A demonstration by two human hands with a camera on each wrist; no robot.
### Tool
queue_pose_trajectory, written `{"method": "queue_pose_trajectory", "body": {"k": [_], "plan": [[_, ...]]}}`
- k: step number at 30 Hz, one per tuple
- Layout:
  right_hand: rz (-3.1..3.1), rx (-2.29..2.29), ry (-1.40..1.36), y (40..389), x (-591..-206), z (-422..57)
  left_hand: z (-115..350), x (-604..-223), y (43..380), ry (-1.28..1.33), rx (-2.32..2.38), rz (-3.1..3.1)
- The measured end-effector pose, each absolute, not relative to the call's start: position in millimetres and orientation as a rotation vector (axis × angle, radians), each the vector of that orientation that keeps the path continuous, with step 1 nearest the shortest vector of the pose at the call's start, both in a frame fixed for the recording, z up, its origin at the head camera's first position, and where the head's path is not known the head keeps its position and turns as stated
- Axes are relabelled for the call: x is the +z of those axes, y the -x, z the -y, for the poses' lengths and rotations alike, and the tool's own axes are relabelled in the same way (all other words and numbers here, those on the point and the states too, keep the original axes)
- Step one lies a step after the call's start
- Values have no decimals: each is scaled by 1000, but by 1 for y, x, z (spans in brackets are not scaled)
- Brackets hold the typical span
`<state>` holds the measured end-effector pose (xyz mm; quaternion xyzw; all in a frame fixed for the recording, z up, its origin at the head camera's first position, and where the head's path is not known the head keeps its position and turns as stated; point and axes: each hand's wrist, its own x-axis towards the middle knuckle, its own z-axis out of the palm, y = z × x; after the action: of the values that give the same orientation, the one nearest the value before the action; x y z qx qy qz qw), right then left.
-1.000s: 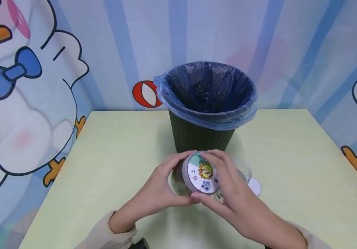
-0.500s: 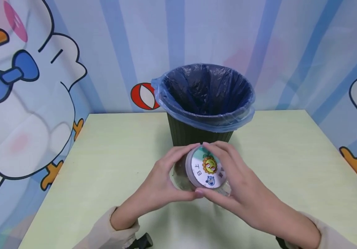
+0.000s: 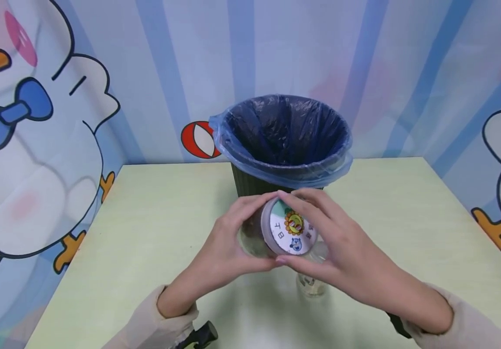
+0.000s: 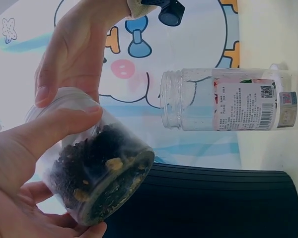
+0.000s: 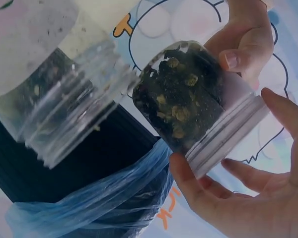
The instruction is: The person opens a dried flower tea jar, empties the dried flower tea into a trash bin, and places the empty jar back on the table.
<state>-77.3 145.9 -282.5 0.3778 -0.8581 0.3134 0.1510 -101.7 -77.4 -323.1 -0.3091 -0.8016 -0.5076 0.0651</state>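
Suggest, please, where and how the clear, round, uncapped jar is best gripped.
I'd probably grip the uncapped jar around its straight, labelled body, below the threaded neck, from the person's right: it stands upright, the dark, ribbed bin behind it and the clear, round, held jar to its left.

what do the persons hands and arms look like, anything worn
The left hand and right hand wear no visible gloves or rings. Both arms have long beige sleeves, and a black fitting shows at each cuff.
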Motion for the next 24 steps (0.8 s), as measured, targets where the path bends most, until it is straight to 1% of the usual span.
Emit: {"method": "queue_pose_trajectory", "body": {"k": [24], "plan": [[2404, 906, -1125, 96, -273, -157, 67, -320, 111, 900, -1420, 2374]]}}
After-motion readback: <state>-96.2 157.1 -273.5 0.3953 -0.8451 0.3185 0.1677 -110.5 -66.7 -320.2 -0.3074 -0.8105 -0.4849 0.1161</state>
